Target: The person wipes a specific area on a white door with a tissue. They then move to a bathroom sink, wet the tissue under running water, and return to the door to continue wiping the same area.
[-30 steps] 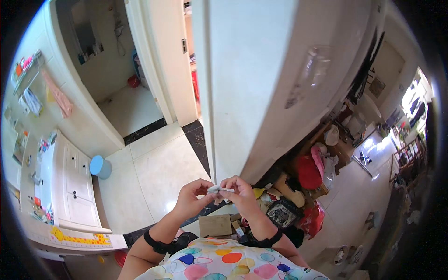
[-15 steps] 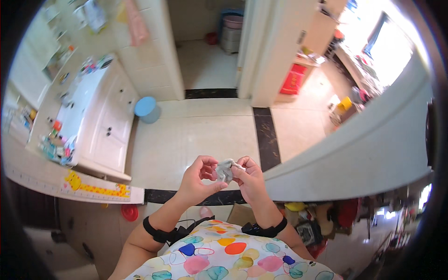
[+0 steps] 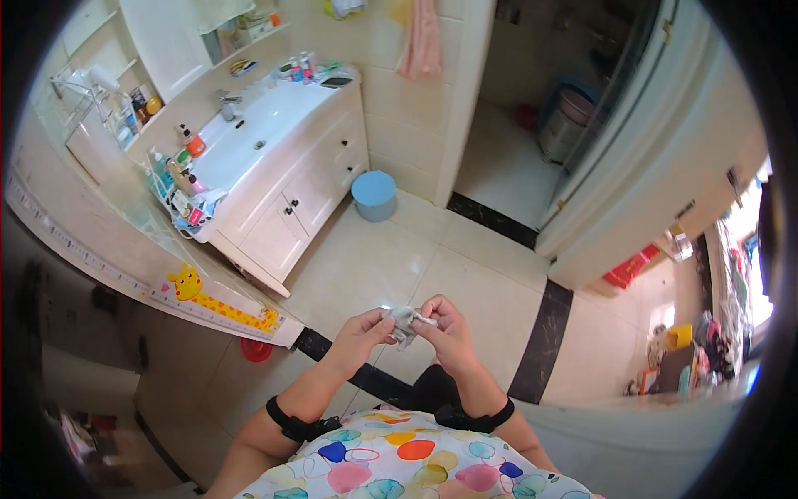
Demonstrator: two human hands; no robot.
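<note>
Head view. The small pale-grey fabric-like piece (image 3: pixel 404 325) is at the lower centre of the frame, suspended between both hands above the glossy cream tile floor (image 3: pixel 378 249). Its form is thin, soft and irregular, with crumpled folds and a lower edge hanging loose. From where I stand, its exact material cannot be determined.

Surrounding surfaces: dark marbled stone strips (image 3: pixel 540 341) cross the tiles at lower centre and right. At upper left, a smooth white rectangular basin (image 3: pixel 274 125) is mounted on a white panelled cabinet (image 3: pixel 268 245) with dark round knobs. A light-blue cylindrical container (image 3: pixel 375 200) stands at upper centre, just beside the cabinet. A pink cloth towel (image 3: pixel 421 41) hangs in soft folds at the upper edge.

Hand pose: the left hand (image 3: pixel 363 337) extends inward from lower left, fingers curled, thumb closed against the forefinger on the piece's left side. The right hand (image 3: pixel 446 333), angled in from lower right, pinches the opposite side between thumb and bent forefinger, remaining fingers folded inward. A black strap (image 3: pixel 291 424) encircles each forearm.
</note>
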